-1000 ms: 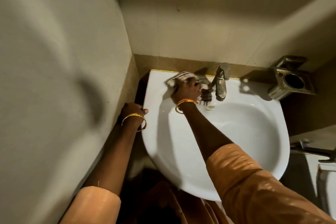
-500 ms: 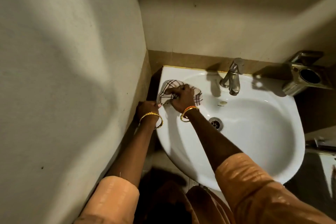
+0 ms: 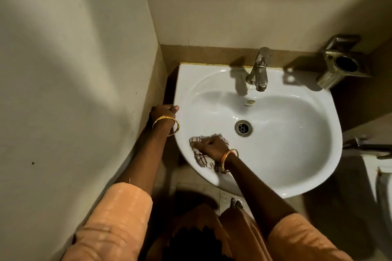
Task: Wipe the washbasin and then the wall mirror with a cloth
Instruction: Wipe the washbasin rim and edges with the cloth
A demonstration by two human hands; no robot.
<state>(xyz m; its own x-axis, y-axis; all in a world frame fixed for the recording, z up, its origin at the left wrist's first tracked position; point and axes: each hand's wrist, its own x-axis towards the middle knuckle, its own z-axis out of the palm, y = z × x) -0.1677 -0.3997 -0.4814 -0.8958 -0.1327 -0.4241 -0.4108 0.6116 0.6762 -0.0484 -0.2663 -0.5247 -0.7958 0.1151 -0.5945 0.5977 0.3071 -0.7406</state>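
Observation:
A white washbasin (image 3: pixel 297 150) hangs on the back wall, with a round metal drain (image 3: pixel 243 128) in its bowl. My right hand (image 3: pixel 212 146) grips a white cloth with dark checks (image 3: pixel 201 158) and presses it on the basin's near left rim. My left hand (image 3: pixel 163 112) holds the basin's left edge, fingers curled over it beside the side wall. No mirror is in view.
A metal tap (image 3: pixel 259 74) stands at the back of the basin. A metal holder (image 3: pixel 341 65) is fixed to the wall at the right. The side wall (image 3: pixel 74 91) is close on the left. A white fixture (image 3: pixel 379 176) with a metal lever lies at the right edge.
My right hand has dragged the cloth from the back left corner by the tap, down the left rim toward me. The left hand has stayed on the left edge.

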